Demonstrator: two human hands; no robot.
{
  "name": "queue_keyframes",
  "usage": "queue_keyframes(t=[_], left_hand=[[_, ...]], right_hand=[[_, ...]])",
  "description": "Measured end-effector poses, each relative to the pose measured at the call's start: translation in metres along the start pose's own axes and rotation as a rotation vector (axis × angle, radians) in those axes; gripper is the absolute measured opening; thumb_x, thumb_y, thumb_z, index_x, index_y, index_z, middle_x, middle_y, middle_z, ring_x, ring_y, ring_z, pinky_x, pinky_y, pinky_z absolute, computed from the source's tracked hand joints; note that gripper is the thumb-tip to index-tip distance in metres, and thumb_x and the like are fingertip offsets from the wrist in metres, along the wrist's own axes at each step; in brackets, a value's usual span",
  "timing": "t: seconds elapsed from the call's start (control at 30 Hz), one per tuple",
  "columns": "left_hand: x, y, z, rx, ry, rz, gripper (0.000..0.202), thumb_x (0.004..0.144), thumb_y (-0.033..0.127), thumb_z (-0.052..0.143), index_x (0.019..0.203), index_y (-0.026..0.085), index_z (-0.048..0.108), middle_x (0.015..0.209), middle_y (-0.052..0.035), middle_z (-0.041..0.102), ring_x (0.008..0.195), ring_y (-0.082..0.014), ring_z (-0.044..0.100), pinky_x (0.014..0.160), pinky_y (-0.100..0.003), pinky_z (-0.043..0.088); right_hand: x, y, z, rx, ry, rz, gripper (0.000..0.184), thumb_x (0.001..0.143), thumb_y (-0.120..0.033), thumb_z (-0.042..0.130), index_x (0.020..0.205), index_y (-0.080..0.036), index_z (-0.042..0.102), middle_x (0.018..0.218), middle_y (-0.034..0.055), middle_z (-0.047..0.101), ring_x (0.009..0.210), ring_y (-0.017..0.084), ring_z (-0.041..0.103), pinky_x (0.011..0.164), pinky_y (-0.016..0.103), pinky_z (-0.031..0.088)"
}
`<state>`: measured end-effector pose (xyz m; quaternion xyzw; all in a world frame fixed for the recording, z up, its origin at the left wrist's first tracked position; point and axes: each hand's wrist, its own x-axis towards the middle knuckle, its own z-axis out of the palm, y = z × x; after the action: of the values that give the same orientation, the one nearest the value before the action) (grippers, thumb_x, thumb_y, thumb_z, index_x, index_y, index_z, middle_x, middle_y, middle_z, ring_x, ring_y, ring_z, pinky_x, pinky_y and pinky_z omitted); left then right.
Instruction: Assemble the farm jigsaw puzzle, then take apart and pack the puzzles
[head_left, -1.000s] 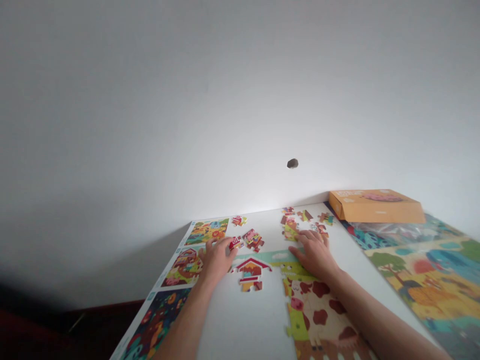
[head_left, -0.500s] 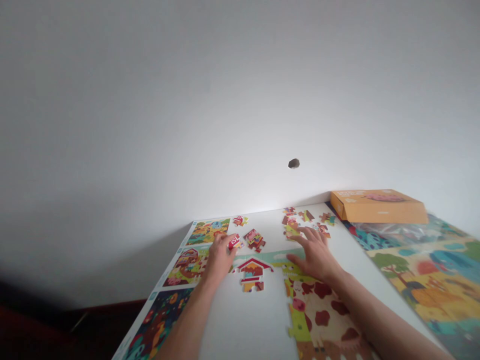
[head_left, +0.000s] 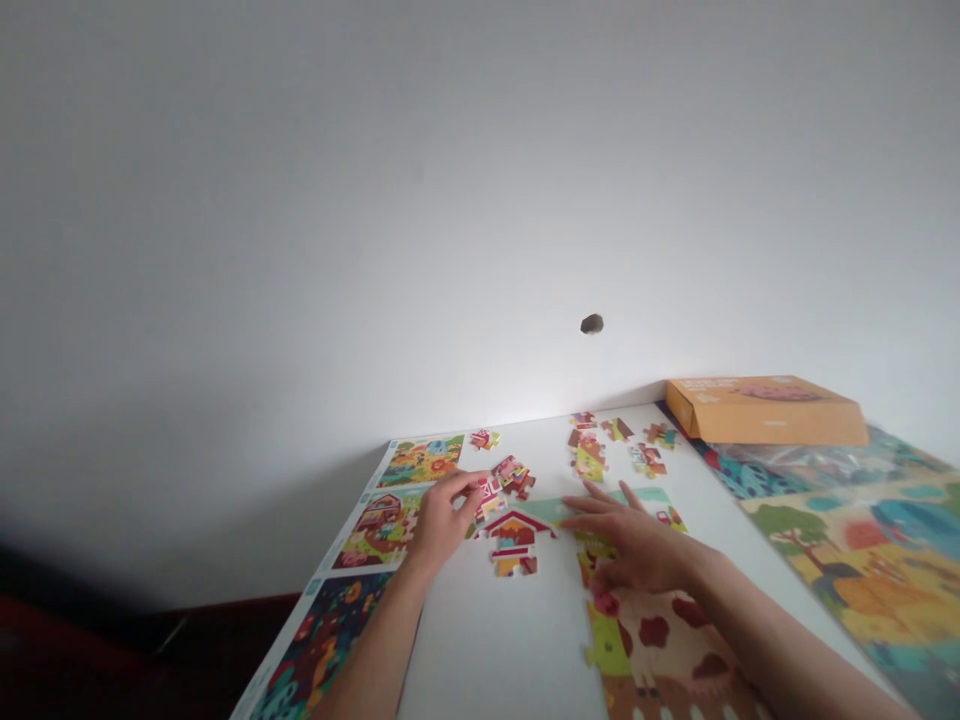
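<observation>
Between the fingertips of my left hand [head_left: 444, 515] is a red and white puzzle piece [head_left: 490, 490], held just above the joined barn-roof pieces [head_left: 517, 530]. A loose piece with a pink pig [head_left: 514, 474] lies right beside it. My right hand [head_left: 634, 535] rests with spread fingers over the assembled puzzle section [head_left: 652, 640], which shows a brown-spotted cow. Its palm and fingers cover the cow's head and part of the green edge. Nothing shows in that hand's grasp.
Loose puzzle pieces [head_left: 587, 455] lie at the back of the white table, several more to their right. Another piece [head_left: 484, 439] sits at back left. A picture sheet [head_left: 420, 462] lines the left edge. An orange box [head_left: 772, 415] and a plastic bag [head_left: 795, 462] lie at right.
My left hand has moved slightly right with its piece, toward the barn roof. My right hand has shifted down and left, uncovering loose pieces behind it.
</observation>
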<state>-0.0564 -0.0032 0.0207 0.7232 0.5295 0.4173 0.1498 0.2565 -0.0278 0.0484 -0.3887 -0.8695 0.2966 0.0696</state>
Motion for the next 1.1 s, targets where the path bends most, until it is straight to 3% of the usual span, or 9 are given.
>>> queue_keyframes(t=[0.2, 0.5, 0.83, 0.93, 1.1], left_hand=[[0.000, 0.003, 0.000, -0.100, -0.059, -0.058, 0.021, 0.082, 0.026, 0.058, 0.095, 0.021, 0.074, 0.096, -0.0045, 0.073, 0.090, -0.0186, 0.067, 0.081, -0.029, 0.052], [0.001, 0.011, -0.005, -0.022, -0.101, -0.113, 0.022, 0.081, 0.024, 0.056, 0.090, 0.021, 0.076, 0.087, -0.0026, 0.075, 0.083, -0.0183, 0.066, 0.077, -0.028, 0.049], [0.000, 0.008, -0.010, 0.072, -0.202, -0.109, 0.023, 0.080, 0.024, 0.055, 0.085, 0.020, 0.077, 0.081, -0.0017, 0.075, 0.076, -0.0180, 0.063, 0.073, -0.026, 0.046], [-0.001, 0.012, -0.014, 0.125, -0.261, -0.087, 0.023, 0.080, 0.024, 0.055, 0.083, 0.020, 0.077, 0.079, -0.0014, 0.074, 0.076, -0.0180, 0.062, 0.075, -0.026, 0.045], [-0.003, 0.015, -0.018, 0.200, -0.347, -0.057, 0.020, 0.079, 0.025, 0.057, 0.075, 0.021, 0.076, 0.077, -0.0016, 0.073, 0.079, -0.0186, 0.063, 0.078, -0.026, 0.043]], right_hand=[[-0.005, 0.006, -0.004, 0.021, -0.021, -0.021, 0.081, 0.069, -0.030, 0.072, 0.143, -0.041, 0.039, 0.156, 0.0033, 0.026, 0.144, 0.038, 0.013, 0.108, 0.068, -0.007], [-0.020, 0.015, -0.010, -0.046, -0.083, 0.049, 0.104, 0.052, -0.028, 0.080, 0.144, -0.042, 0.033, 0.158, 0.0046, 0.017, 0.143, 0.044, 0.002, 0.105, 0.071, -0.010], [-0.018, 0.026, -0.004, 0.011, -0.114, 0.075, 0.100, 0.056, -0.008, 0.063, 0.145, -0.042, 0.032, 0.159, -0.0028, 0.011, 0.145, 0.037, -0.002, 0.112, 0.064, 0.003], [-0.016, 0.023, -0.003, -0.037, -0.062, 0.055, 0.094, 0.057, -0.013, 0.064, 0.143, -0.040, 0.038, 0.159, 0.0000, 0.017, 0.144, 0.040, 0.003, 0.111, 0.066, 0.005], [-0.010, 0.012, -0.001, -0.124, 0.143, -0.039, 0.071, 0.062, -0.023, 0.065, 0.132, -0.031, 0.056, 0.149, 0.0082, 0.040, 0.138, 0.038, 0.031, 0.111, 0.060, 0.021]])
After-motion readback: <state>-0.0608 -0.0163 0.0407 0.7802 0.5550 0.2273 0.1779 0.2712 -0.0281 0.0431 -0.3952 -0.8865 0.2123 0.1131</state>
